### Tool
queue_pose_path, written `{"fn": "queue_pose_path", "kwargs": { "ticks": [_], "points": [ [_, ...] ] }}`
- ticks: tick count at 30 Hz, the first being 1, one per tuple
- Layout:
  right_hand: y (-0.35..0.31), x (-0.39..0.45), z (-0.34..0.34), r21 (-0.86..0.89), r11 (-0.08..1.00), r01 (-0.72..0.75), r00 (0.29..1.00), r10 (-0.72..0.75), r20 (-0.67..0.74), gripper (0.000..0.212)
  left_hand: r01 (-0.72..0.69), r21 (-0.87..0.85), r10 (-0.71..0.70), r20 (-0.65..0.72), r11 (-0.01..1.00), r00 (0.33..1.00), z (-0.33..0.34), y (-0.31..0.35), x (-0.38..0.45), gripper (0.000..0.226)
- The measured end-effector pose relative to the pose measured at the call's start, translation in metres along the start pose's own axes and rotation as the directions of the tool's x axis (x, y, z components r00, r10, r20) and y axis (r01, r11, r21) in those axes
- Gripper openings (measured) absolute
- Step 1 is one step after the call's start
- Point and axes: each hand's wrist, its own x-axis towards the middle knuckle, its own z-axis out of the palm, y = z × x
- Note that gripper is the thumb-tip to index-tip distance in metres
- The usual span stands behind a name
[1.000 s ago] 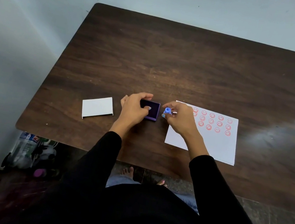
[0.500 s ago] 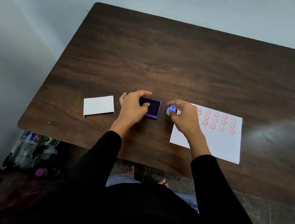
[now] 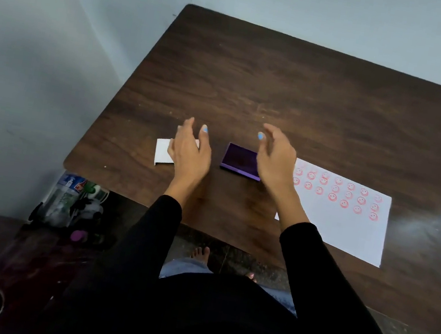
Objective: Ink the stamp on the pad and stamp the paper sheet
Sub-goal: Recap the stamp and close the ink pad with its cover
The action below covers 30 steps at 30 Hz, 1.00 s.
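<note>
Above the dark wooden table (image 3: 284, 90), I hold my left hand (image 3: 189, 155) and right hand (image 3: 275, 161) empty, fingers loosely spread. Between them lies the purple rectangular ink pad (image 3: 241, 160); the white paper sheet (image 3: 349, 226) with red smiley stamps lies to its right. I cannot see the stamp.

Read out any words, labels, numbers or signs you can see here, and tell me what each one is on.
No text can be read.
Paper sheet: rows of red smiley-face stamp marks, pictures only, no letters.
Ink pad: plain purple, no label in view.
White card: blank on the side that shows.
Bottle under the table: a blue and red label, too blurred to read.
</note>
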Motion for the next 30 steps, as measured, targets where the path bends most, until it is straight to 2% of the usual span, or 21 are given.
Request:
{"fn": "queue_pose_path", "kwargs": {
  "ticks": [3,6,12,17,20,24,26,30],
  "points": [
    [-0.021,-0.003,0.037,-0.145,0.979,0.144,0.974,-0.114,0.195,0.036,0.177,0.026,-0.175,-0.056,0.984,0.983,-0.012,-0.017,0.001,0.061],
    [-0.035,-0.011,0.065,-0.306,0.921,0.240,0.935,-0.134,0.328,0.037,0.241,0.027,-0.237,-0.100,0.970,0.966,-0.021,-0.032,-0.002,0.068],
    [-0.044,-0.027,0.086,-0.388,0.871,0.302,0.904,-0.132,0.406,0.043,0.287,0.000,-0.280,-0.216,0.958,0.936,-0.028,-0.045,-0.008,0.073],
    [-0.046,-0.037,0.091,-0.352,0.890,0.291,0.887,-0.113,0.448,0.047,0.299,-0.033,-0.299,-0.211,0.954,0.931,-0.024,-0.042,-0.010,0.069],
    [-0.047,-0.041,0.087,-0.275,0.938,0.210,0.919,-0.093,0.384,0.047,0.253,-0.090,-0.266,-0.206,0.963,0.942,-0.016,-0.032,-0.012,0.059],
    [-0.036,-0.041,0.068,-0.066,0.998,0.016,0.990,-0.006,0.144,0.043,0.083,-0.142,-0.107,-0.167,0.986,0.980,-0.003,-0.014,-0.019,0.048],
    [-0.029,-0.042,0.058,0.014,0.998,-0.064,0.996,0.063,0.062,0.041,0.034,-0.138,-0.051,-0.123,0.990,0.991,0.009,-0.006,-0.025,0.046],
    [-0.013,-0.046,0.043,0.055,0.988,-0.148,0.987,0.150,-0.049,0.043,-0.023,-0.128,0.016,-0.050,0.991,0.999,0.031,0.004,-0.035,0.043]
  ]
}}
